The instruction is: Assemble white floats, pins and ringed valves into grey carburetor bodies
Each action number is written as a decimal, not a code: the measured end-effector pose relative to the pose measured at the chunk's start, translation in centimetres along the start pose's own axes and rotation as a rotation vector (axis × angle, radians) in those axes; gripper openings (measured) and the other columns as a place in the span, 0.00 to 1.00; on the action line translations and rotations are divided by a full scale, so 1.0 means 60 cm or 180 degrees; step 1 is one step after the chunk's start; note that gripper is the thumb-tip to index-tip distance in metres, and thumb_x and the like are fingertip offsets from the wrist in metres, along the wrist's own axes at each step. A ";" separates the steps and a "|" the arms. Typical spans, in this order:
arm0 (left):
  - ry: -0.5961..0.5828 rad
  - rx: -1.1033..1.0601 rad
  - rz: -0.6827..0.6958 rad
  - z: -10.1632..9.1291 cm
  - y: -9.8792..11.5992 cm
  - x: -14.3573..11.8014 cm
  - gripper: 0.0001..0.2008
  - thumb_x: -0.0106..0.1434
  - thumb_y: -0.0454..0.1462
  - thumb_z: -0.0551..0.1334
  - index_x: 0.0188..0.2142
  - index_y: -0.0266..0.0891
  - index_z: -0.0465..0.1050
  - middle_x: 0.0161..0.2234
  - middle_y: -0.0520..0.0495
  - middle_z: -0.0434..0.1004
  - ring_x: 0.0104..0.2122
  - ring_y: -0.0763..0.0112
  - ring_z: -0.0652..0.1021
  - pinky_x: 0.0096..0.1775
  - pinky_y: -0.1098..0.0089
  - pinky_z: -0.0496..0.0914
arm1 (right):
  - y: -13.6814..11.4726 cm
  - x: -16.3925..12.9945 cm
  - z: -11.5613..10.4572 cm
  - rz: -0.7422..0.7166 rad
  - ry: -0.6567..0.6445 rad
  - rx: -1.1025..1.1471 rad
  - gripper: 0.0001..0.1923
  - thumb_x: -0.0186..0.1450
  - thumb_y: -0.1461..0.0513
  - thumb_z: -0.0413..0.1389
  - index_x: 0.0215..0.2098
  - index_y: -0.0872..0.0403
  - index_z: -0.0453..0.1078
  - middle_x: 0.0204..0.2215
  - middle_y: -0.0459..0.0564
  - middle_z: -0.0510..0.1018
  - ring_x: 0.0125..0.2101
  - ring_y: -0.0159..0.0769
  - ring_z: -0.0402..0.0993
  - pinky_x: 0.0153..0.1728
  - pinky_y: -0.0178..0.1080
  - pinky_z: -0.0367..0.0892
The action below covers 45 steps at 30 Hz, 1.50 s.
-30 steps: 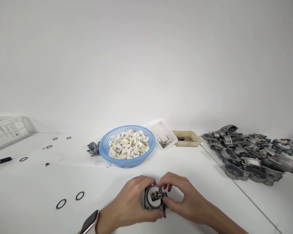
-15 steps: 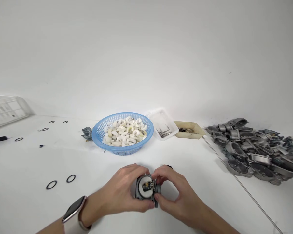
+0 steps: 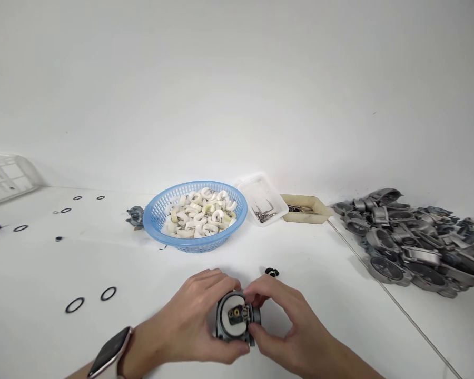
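Note:
My left hand is wrapped round the left side of a grey metal carburetor body, which lies low over the table with its round chamber facing up. Inside the chamber sits a white U-shaped float around a dark centre with brass-coloured parts. My right hand grips the carburetor's right edge, thumb and fingers at either side of the float's hinge end. Whether a small pin is between those fingertips cannot be made out. A small black part lies just beyond my right hand.
Beyond the hands stands a blue basket of white floats. Beside it are a white tray with metal pins and a yellowish tray. Metal parts are heaped right, past a thin rod. Black rings lie left.
The view has shifted slightly. Both hands and the carburetor sit a little lower in the picture, and more of the small black part shows. Both hands keep their hold.

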State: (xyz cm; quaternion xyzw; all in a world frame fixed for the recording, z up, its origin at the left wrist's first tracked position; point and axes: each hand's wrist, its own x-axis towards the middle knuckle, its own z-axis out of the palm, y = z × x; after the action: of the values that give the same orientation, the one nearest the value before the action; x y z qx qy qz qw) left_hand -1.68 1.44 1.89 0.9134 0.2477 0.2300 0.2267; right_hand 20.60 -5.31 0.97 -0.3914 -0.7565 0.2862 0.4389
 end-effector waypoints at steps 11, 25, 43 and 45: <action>0.0393 0.0000 0.0296 0.009 0.000 -0.002 0.23 0.48 0.35 0.74 0.42 0.43 0.68 0.33 0.54 0.75 0.31 0.66 0.74 0.35 0.66 0.66 | 0.004 0.003 0.002 -0.0032 0.0059 0.0113 0.25 0.59 0.72 0.57 0.51 0.44 0.69 0.39 0.41 0.76 0.39 0.34 0.72 0.44 0.35 0.69; 0.0353 0.0137 0.0123 0.011 -0.001 -0.004 0.22 0.47 0.38 0.74 0.40 0.43 0.69 0.32 0.54 0.75 0.32 0.66 0.74 0.35 0.66 0.65 | 0.004 0.001 0.002 -0.0079 0.0010 0.0049 0.27 0.58 0.72 0.58 0.52 0.43 0.69 0.39 0.40 0.76 0.39 0.33 0.73 0.44 0.34 0.70; 0.0307 0.0116 -0.0032 0.017 -0.005 -0.006 0.23 0.47 0.37 0.74 0.43 0.44 0.72 0.35 0.52 0.79 0.35 0.61 0.77 0.38 0.64 0.69 | 0.014 0.008 0.014 -0.0237 0.0232 0.0097 0.32 0.57 0.73 0.57 0.57 0.41 0.71 0.39 0.42 0.79 0.38 0.34 0.76 0.43 0.35 0.73; 0.0294 0.0126 -0.0065 0.015 -0.002 -0.004 0.23 0.47 0.37 0.74 0.43 0.44 0.72 0.35 0.52 0.79 0.34 0.61 0.77 0.38 0.64 0.69 | 0.014 0.007 0.012 -0.0256 0.0225 0.0097 0.32 0.57 0.72 0.57 0.57 0.42 0.71 0.39 0.42 0.79 0.38 0.35 0.76 0.42 0.35 0.73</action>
State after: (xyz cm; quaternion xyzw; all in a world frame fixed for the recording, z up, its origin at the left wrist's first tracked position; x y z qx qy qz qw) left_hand -1.43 1.14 1.03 0.9036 0.2718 0.2646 0.1991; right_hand 20.10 -4.57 0.19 -0.3639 -0.7512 0.2659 0.4824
